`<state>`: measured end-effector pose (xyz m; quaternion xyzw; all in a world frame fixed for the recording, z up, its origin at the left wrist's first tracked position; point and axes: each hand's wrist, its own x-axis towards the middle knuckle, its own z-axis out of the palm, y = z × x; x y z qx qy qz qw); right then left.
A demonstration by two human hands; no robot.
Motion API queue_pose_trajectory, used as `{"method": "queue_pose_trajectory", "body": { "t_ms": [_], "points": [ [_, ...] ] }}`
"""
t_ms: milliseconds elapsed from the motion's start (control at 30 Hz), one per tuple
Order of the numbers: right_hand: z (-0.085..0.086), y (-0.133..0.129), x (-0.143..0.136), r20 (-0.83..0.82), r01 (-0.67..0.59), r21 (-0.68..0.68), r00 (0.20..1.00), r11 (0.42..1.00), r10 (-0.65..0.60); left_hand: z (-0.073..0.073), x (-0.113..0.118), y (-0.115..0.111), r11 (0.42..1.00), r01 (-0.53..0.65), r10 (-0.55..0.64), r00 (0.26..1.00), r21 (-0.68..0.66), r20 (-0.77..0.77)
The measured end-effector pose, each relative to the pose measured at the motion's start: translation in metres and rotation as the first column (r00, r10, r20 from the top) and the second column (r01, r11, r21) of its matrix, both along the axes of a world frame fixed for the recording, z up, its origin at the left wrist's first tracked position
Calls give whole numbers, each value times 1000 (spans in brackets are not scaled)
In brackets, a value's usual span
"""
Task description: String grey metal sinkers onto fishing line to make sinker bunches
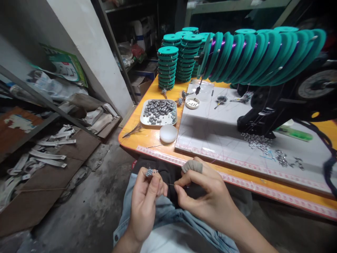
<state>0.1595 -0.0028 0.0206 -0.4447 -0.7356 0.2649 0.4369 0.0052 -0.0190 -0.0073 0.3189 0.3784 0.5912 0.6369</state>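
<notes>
Above my lap, my left hand is closed round a small bundle of grey-blue beads, which shows between thumb and forefinger. My right hand pinches a thin wire that runs across the gap between the hands. A grey cloth wrap covers one finger of the right hand. On the yellow table ahead, a white tray holds dark metal cylinders, with a round white lid beside it. A small white dish holds tiny pieces.
Stacks of green spools stand at the back, and a row of green spools hangs over a black machine. Loose silver beads lie on the white board. A measuring tape follows the table's front edge.
</notes>
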Motion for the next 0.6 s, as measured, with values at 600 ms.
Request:
{"method": "queue_pose_trajectory", "body": {
  "t_ms": [600],
  "points": [
    [6, 7, 0, -258, -117, -208, 964, 971, 61, 7, 1, -3, 966, 256, -250, 961, -45, 122]
  ]
}}
